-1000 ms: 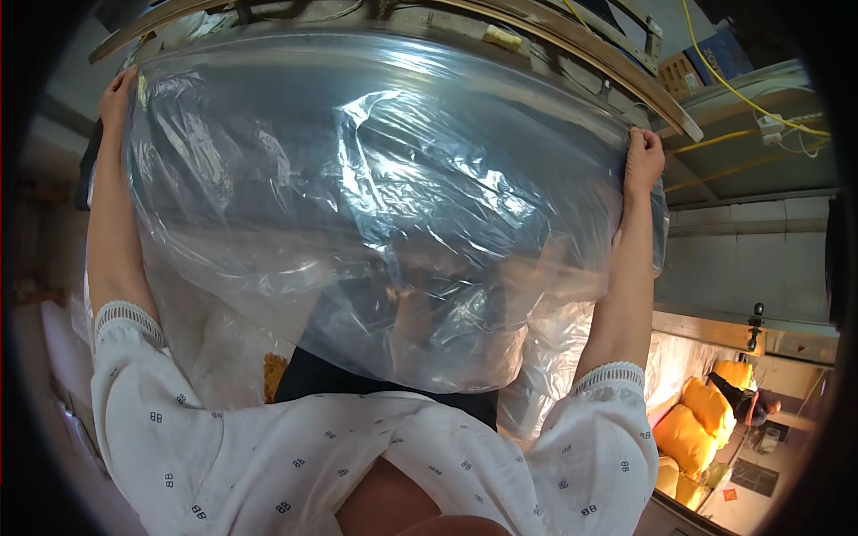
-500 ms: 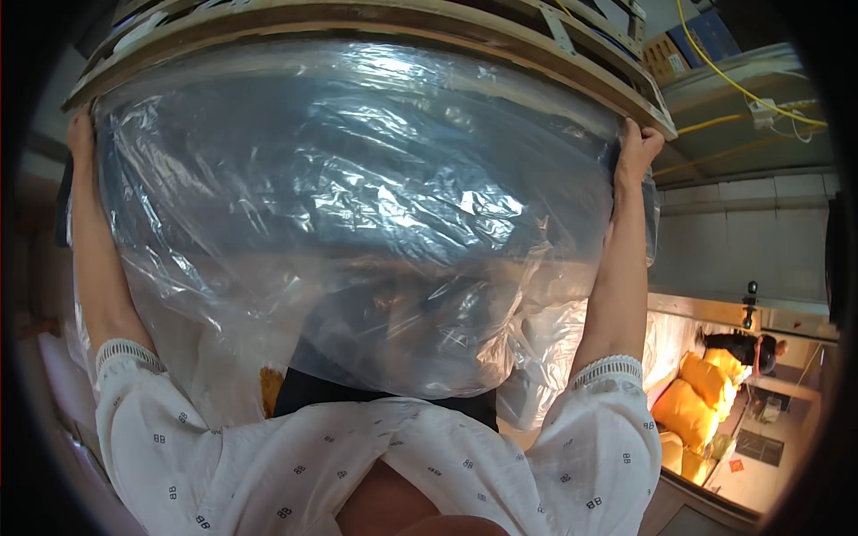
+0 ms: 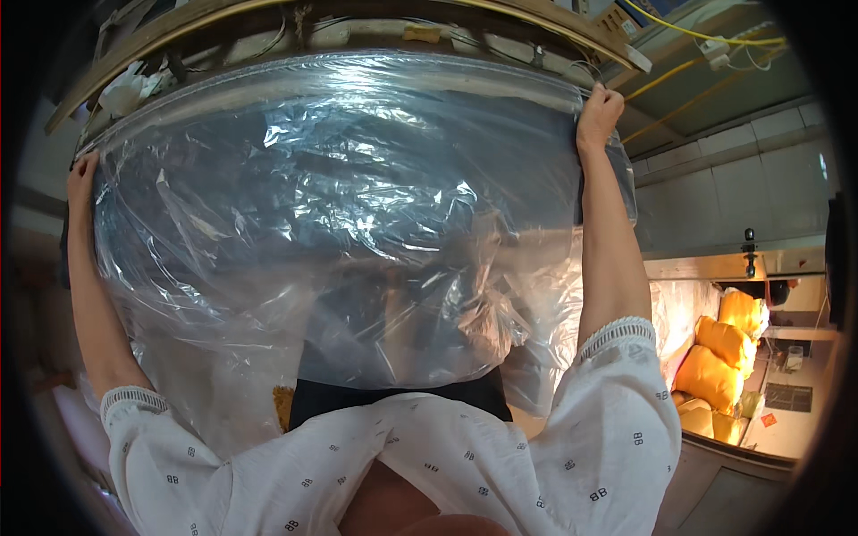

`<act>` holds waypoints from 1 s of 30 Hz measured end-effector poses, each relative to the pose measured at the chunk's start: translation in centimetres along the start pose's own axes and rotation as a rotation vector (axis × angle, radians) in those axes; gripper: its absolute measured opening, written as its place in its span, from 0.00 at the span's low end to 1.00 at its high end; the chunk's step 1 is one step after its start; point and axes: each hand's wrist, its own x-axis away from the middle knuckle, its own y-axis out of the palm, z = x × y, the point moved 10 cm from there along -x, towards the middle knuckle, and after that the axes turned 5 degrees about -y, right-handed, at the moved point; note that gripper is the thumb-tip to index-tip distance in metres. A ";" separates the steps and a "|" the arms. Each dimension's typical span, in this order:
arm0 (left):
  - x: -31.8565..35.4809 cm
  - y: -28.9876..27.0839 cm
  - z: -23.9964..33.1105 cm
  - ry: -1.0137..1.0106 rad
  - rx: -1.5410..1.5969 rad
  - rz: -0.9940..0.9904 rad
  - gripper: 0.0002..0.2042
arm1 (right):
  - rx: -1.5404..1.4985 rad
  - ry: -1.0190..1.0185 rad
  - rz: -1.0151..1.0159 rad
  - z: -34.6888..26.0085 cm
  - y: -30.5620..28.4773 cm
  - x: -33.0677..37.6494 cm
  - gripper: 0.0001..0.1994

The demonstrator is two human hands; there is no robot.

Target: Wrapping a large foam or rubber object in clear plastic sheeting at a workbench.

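A large clear plastic bag is stretched wide in front of me and fills most of the view. My left hand grips its upper left corner with the arm raised. My right hand grips the upper right corner, held a little higher. The bag hangs down crinkled and shiny to about my chest. Dark shapes show dimly through the plastic. My white patterned sleeves rise from the lower edge.
Wooden beams with wires run overhead above the bag. A tiled wall stands at the right. Yellow filled sacks lie at the lower right by a lit counter. Something dark sits below the bag.
The bag's top edge has dropped a little from half a second ago, and more of the overhead beams shows. Both hands keep their grip on the corners.
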 end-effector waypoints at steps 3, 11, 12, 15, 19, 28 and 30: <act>0.8 -8.9 1.1 -0.078 0.256 0.029 0.22 | -0.116 0.010 -0.009 -1.9 -0.8 2.1 0.14; 12.3 -23.7 1.5 -0.323 0.516 0.105 0.16 | -0.805 0.676 -0.433 -6.3 -0.7 10.8 0.18; 13.7 -24.6 0.8 -0.369 0.545 0.126 0.16 | -0.732 0.630 -0.609 -7.4 -0.1 11.3 0.20; 18.1 -27.2 -1.6 -0.368 0.621 0.128 0.16 | -0.626 0.577 -0.843 -9.9 0.3 11.3 0.22; 22.0 -27.3 -1.8 -0.412 0.590 0.110 0.16 | -0.342 0.252 -0.858 -9.4 1.5 10.3 0.17; 27.4 -25.6 -4.3 -0.583 0.464 0.076 0.14 | -0.234 0.065 -0.818 -8.6 3.0 10.7 0.12; 27.8 -24.7 -4.7 -0.608 0.429 0.064 0.13 | -0.146 0.036 -0.808 -8.4 2.5 10.4 0.12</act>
